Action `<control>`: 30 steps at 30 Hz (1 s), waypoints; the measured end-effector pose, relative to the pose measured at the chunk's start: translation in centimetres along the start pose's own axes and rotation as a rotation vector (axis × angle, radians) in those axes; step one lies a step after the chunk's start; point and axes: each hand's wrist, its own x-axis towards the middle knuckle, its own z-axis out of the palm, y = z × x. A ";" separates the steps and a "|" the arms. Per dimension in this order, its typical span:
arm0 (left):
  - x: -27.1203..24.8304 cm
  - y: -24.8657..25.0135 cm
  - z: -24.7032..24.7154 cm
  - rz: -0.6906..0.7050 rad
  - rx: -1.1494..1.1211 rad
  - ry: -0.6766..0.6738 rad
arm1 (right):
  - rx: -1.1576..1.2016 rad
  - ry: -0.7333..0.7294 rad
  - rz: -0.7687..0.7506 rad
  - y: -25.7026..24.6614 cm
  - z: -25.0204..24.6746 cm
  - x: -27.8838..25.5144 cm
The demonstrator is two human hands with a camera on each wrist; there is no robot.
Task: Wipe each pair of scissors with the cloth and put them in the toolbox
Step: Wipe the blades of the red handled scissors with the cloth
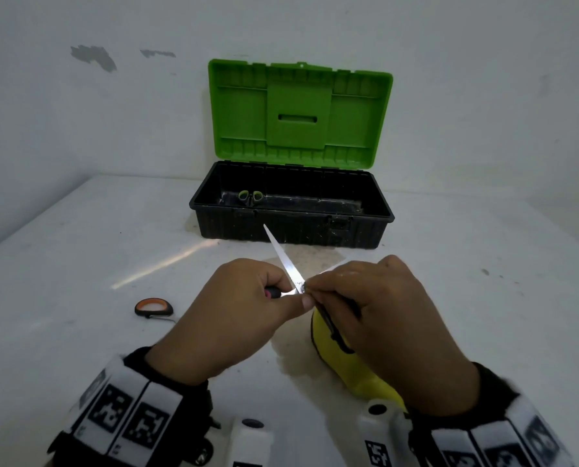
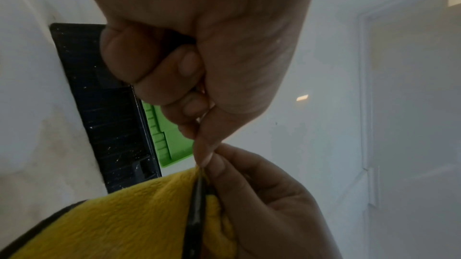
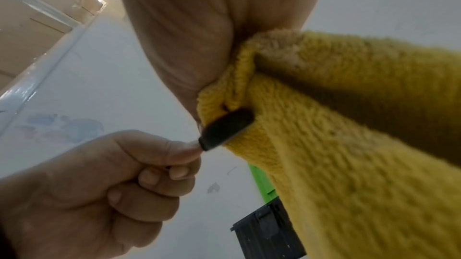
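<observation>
Open toolbox (image 1: 291,210), lid raised, containing green-handled scissors (image 1: 250,196). In front of it, left hand (image 1: 227,315) grips open scissors (image 1: 283,261); right hand (image 1: 392,325) clutches yellow cloth (image 1: 345,365).

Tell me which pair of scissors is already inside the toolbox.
The pair with green handle loops, lying in the left end of the toolbox. The hands hold another pair, and an orange-and-black-handled pair lies on the table.

A bare, workshop-like room — plain white bench (image 1: 79,251), chipped white wall (image 1: 92,57), and an open green-lidded toolbox (image 1: 291,227) against it.
</observation>
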 end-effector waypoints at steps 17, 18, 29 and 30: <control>-0.7 0.2 1.3 -0.001 0.033 0.003 | 0.034 0.091 0.131 0.0 0.2 -0.1; -0.8 0.4 1.4 0.005 0.050 0.017 | 0.030 0.110 0.149 0.0 0.4 -0.2; -1.3 -0.1 1.8 0.024 0.120 0.082 | 0.077 0.053 0.443 3.6 -0.9 0.3; -1.2 -0.1 1.8 0.024 0.125 0.080 | 0.078 0.043 0.453 4.0 -1.2 0.5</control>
